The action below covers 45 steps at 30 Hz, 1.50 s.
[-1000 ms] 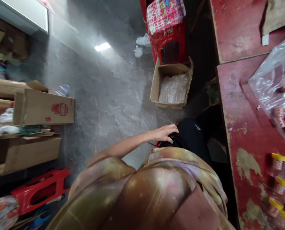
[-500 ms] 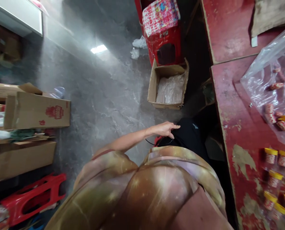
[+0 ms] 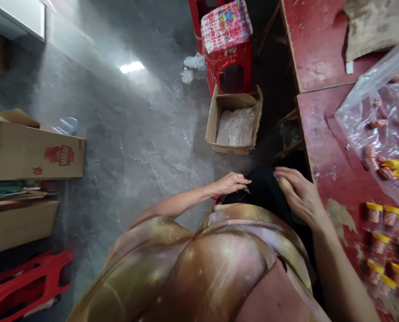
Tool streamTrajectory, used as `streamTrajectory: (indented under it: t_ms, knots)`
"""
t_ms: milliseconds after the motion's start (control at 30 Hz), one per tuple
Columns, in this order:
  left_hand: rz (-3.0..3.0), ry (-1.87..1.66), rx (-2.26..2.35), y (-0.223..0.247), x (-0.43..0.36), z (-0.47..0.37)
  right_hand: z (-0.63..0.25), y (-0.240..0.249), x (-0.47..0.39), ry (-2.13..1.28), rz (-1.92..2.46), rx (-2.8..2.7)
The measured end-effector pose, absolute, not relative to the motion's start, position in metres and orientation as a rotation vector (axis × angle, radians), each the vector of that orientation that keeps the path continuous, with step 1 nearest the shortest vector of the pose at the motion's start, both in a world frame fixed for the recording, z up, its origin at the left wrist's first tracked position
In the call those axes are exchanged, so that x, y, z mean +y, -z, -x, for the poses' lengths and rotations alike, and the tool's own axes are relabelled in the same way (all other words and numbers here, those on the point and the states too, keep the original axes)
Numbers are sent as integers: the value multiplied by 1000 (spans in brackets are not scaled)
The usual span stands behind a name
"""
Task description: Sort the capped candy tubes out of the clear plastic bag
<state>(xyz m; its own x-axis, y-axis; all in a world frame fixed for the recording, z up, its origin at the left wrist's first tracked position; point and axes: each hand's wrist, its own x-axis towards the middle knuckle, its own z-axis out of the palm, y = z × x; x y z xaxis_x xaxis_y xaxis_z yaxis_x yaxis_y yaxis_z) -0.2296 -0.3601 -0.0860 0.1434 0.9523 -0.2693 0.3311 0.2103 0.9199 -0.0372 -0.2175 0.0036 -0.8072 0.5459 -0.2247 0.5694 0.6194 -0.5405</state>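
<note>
My left hand (image 3: 232,182) is over my lap, its fingers closed at the tips against the dark trousers (image 3: 263,181). Whatever it may hold is too small to make out; a bit of thin black cord shows below the wrist. My right hand (image 3: 300,194) is over the other knee, by the edge of the red table (image 3: 323,147). Its fingers are loosely stretched with the thumb apart, and nothing shows in them.
Several yellow-lidded small jars (image 3: 375,243) stand on the table by a clear plastic bag (image 3: 363,107) with wrapped pieces. An open carton (image 3: 213,120) sits ahead, before red stools (image 3: 214,62). Cardboard boxes (image 3: 21,152) and a red stool (image 3: 28,286) are at left.
My right hand has come into view from the right, over my knee. My left hand stays by my lap, its fingers now drawn closer together. The view has turned slightly.
</note>
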Motion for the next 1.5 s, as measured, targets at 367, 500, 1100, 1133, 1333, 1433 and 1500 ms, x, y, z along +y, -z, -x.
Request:
streamTrajectory:
  t_ms: [367,500,1100,1133,1333,1433,1500]
  knots:
    - [-1105,-646,1954,56,-398,207,113,65,-200,303,-765,2319]
    - [-1265,-334,1910,45,-401,201,111,67,-195,340,-780,2243]
    - [-1202,-240,1926,49,-382,183,109,72,-206,330,-1120,2281]
    - [-1200,-257,1933,51,-383,182,108,72,-208,329,-1132,2288]
    - [-1223,-313,1962,58,-384,178,102,68,-214,376,-1199,2333]
    - [-1246,-308,1951,58,-383,181,100,67,-211,480,-1224,2347]
    - [-1272,-285,1902,55,-382,190,99,67,-205,612,-1218,2356]
